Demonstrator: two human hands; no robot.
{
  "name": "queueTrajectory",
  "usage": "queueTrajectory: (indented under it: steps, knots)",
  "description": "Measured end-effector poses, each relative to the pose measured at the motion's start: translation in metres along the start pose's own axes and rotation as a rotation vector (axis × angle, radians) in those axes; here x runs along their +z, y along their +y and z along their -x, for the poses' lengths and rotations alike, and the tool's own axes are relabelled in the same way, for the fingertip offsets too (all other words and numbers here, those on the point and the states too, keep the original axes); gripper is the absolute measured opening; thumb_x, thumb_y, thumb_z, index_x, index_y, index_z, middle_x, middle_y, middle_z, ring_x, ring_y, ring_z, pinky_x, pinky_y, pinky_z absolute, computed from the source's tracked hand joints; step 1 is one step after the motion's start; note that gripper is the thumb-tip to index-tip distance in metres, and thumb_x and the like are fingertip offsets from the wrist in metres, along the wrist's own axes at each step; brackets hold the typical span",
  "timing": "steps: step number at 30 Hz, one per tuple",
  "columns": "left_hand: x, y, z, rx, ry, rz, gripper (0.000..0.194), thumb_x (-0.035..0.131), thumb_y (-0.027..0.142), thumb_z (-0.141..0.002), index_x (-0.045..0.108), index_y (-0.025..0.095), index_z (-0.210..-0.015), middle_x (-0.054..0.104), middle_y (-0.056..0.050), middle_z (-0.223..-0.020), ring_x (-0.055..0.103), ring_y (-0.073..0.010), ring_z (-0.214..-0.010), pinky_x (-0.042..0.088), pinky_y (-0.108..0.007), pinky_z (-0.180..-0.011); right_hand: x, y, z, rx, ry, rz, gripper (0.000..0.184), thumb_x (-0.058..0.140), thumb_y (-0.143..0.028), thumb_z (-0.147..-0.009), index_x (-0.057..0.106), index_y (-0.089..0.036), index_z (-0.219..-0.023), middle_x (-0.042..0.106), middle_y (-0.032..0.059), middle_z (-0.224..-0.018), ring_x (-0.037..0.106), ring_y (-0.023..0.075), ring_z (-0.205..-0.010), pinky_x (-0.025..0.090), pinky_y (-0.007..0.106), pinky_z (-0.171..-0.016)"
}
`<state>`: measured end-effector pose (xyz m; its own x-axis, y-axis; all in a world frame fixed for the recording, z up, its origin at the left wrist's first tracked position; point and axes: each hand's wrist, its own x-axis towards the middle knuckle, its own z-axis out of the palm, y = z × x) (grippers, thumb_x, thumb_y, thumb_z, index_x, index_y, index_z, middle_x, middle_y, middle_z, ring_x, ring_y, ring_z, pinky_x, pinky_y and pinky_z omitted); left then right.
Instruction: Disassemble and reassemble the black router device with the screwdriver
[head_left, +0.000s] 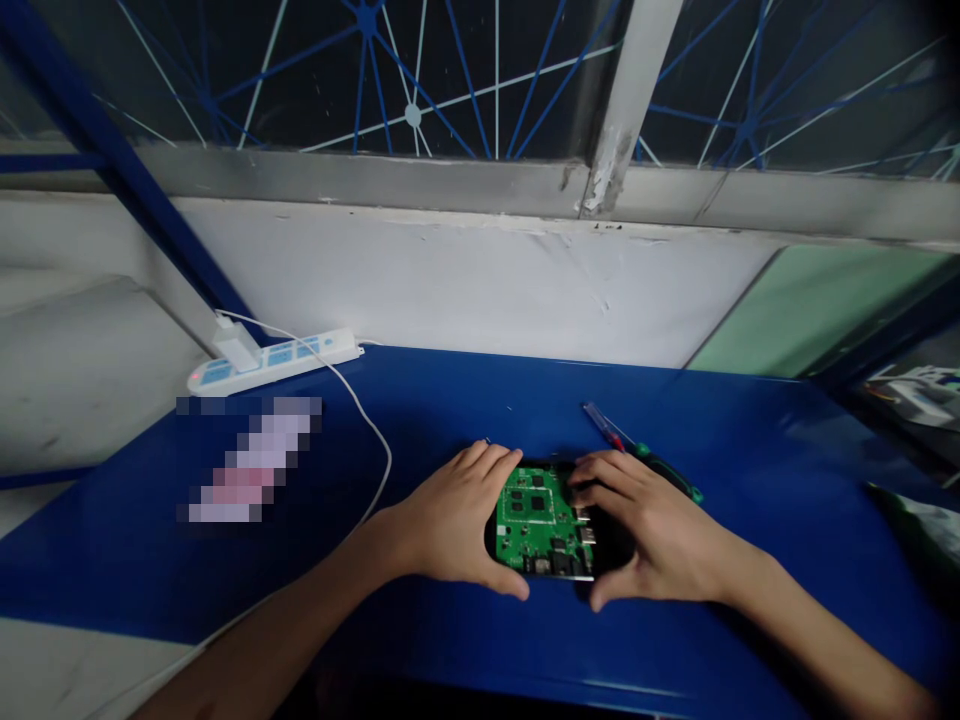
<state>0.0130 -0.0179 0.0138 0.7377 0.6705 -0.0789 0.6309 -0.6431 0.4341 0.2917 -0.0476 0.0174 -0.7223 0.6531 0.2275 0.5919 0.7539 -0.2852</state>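
Note:
A green circuit board (pixel 534 520) with dark chips and metal ports along its right and near edges lies between my hands, in what looks like a dark case. My left hand (pixel 469 520) grips its left side, thumb at the near edge and fingers at the far edge. On the right side, my right hand (pixel 649 525) holds it the same way, its fingers reaching over the far right corner. A screwdriver (pixel 664 470) with a dark and green handle lies just beyond my right hand. Beside it is a thin clear and red tool (pixel 602 425).
A white power strip (pixel 281 362) with a plugged-in charger (pixel 237 345) stands at the back left of the blue table (pixel 450 400). Its white cable (pixel 367 420) runs forward past my left arm. A pixelated object (pixel 255 460) lies at left. A wall and window frame border the back.

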Motion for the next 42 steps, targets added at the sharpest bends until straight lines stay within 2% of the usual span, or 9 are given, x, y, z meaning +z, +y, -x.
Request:
queueTrajectory:
  steps: [8, 17, 23, 29, 33, 36, 39, 42]
  knots:
    - [-0.002, 0.000, 0.000, 0.005, -0.008, 0.008, 0.125, 0.074, 0.079, -0.058, 0.032, 0.012, -0.155, 0.041, -0.020, -0.153, 0.031, -0.0456, -0.144, 0.025, -0.060, -0.121, -0.002, -0.004, 0.002, -0.005, 0.005, 0.113, 0.081, 0.069, -0.081, -0.067, 0.070, -0.014, -0.113, 0.067, 0.0177, -0.119, 0.058, 0.0397, -0.119, 0.047, 0.059, -0.102]
    - [-0.002, 0.000, 0.000, 0.002, -0.009, 0.037, 0.124, 0.075, 0.077, -0.057, 0.032, 0.013, -0.155, 0.042, -0.020, -0.151, 0.032, -0.0458, -0.143, 0.026, -0.062, -0.119, -0.002, -0.004, 0.001, 0.020, -0.016, -0.022, 0.075, 0.073, -0.076, -0.068, 0.066, -0.014, -0.109, 0.067, 0.0168, -0.116, 0.060, 0.0354, -0.116, 0.051, 0.054, -0.100]
    - [-0.004, 0.002, -0.001, -0.009, -0.036, 0.015, 0.123, 0.075, 0.072, -0.059, 0.030, 0.010, -0.155, 0.041, -0.020, -0.151, 0.032, -0.0448, -0.142, 0.028, -0.059, -0.119, -0.001, -0.003, 0.002, 0.049, -0.023, -0.060, 0.074, 0.074, -0.074, -0.068, 0.063, -0.015, -0.109, 0.062, 0.0181, -0.122, 0.060, 0.0350, -0.117, 0.053, 0.051, -0.101]
    - [-0.001, 0.001, -0.001, 0.005, 0.001, 0.029, 0.121, 0.078, 0.070, -0.058, 0.029, 0.016, -0.155, 0.042, -0.018, -0.149, 0.034, -0.0439, -0.141, 0.028, -0.059, -0.118, -0.001, -0.005, 0.002, 0.078, 0.015, -0.076, 0.069, 0.078, -0.070, -0.066, 0.060, -0.018, -0.107, 0.059, 0.0195, -0.132, 0.060, 0.0371, -0.122, 0.055, 0.052, -0.098]
    - [0.000, -0.001, 0.000, 0.031, 0.035, 0.051, 0.119, 0.080, 0.070, -0.055, 0.034, 0.018, -0.151, 0.046, -0.017, -0.144, 0.038, -0.0431, -0.137, 0.029, -0.060, -0.118, -0.002, -0.005, 0.002, 0.061, 0.024, -0.088, 0.070, 0.080, -0.069, -0.065, 0.058, -0.019, -0.109, 0.055, 0.0213, -0.140, 0.057, 0.0389, -0.128, 0.053, 0.054, -0.100]
    - [0.000, -0.001, 0.000, 0.038, 0.040, 0.055, 0.118, 0.082, 0.070, -0.052, 0.038, 0.016, -0.147, 0.049, -0.017, -0.140, 0.041, -0.0419, -0.133, 0.033, -0.059, -0.116, -0.006, -0.003, 0.002, 0.047, 0.016, -0.105, 0.067, 0.080, -0.062, -0.071, 0.057, -0.019, -0.118, 0.054, 0.0198, -0.143, 0.055, 0.0371, -0.130, 0.051, 0.053, -0.104]
    - [0.000, 0.000, 0.000, 0.042, 0.053, 0.067, 0.116, 0.082, 0.068, -0.053, 0.037, 0.016, -0.146, 0.049, -0.017, -0.139, 0.042, -0.0414, -0.132, 0.035, -0.058, -0.115, -0.010, -0.003, 0.003, 0.058, 0.001, -0.107, 0.055, 0.074, -0.043, -0.082, 0.055, -0.022, -0.128, 0.052, 0.0156, -0.146, 0.052, 0.0321, -0.134, 0.049, 0.051, -0.108]
    - [0.001, -0.001, 0.000, 0.042, 0.057, 0.072, 0.115, 0.081, 0.068, -0.054, 0.037, 0.016, -0.147, 0.048, -0.017, -0.140, 0.041, -0.0420, -0.133, 0.033, -0.059, -0.116, -0.011, -0.003, 0.003, 0.069, -0.020, -0.113, 0.060, 0.070, -0.031, -0.083, 0.050, -0.023, -0.138, 0.050, 0.0131, -0.148, 0.049, 0.0303, -0.138, 0.047, 0.051, -0.111]
